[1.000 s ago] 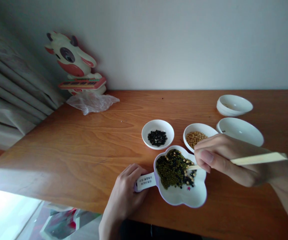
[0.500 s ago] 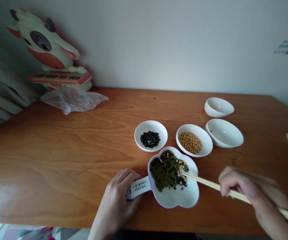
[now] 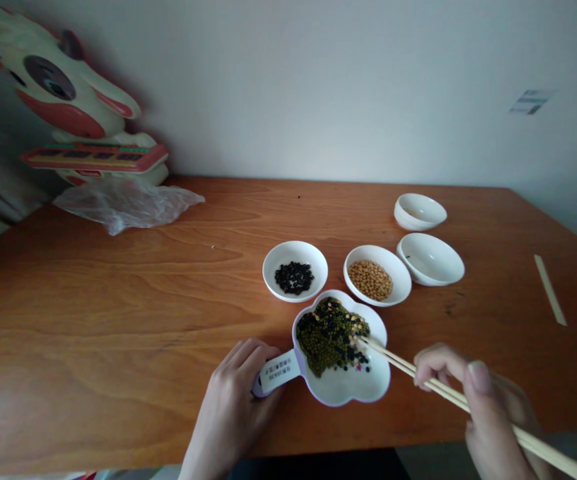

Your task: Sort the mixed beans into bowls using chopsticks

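A white, cloud-shaped dish [image 3: 348, 389] with a lilac rim and labelled handle lies on the table. In it is a heap of mixed green, black and pale beans [image 3: 324, 347]. My left hand [image 3: 241, 393] is closed round the end of the handle. Wooden chopsticks [image 3: 397, 361] are held in my right hand [image 3: 485, 407], their tips down among pale beans at the heap's right edge. Whether a bean is pinched there I cannot tell. Just behind the dish stand one white bowl [image 3: 319, 261] of black beans and another white bowl [image 3: 402, 275] of yellow beans.
Two more white bowls stand at the right: a nearer bowl [image 3: 441, 261] with a dark speck inside and a farther bowl [image 3: 421, 213]. A pale strip [image 3: 549, 291] lies farther right. At the back left are a plastic bag [image 3: 133, 207] and a cow-shaped toy keyboard [image 3: 95, 157].
The view has swung to the right, shifting the scene leftward. My right hand has turned so its thumb shows; the chopstick tips stay by the pale beans. My left hand keeps its hold.
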Available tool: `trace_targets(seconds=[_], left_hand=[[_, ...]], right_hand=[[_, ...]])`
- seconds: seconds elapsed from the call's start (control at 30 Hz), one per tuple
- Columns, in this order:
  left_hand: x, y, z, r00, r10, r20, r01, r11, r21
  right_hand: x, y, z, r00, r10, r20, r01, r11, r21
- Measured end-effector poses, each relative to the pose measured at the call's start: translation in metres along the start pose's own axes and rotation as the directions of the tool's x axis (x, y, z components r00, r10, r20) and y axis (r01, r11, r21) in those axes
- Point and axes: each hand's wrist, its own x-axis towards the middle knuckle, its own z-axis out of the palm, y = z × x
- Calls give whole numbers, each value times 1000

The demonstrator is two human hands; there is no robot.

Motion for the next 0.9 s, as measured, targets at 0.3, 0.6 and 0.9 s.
trace_targets(seconds=[0.3,0.6,0.9], left_hand=[[2,-2,0,999,38,-21,-38,999,0],[-1,-5,2,1000,-7,12,7,1000,5],[-2,-6,2,1000,-6,27,5,1000,12]], right_hand=[[-23,25,11,997,20,-80,-24,999,-49],[-14,16,16,993,-60,-106,60,998,-12],[-17,15,26,983,47,-178,-32,996,88]])
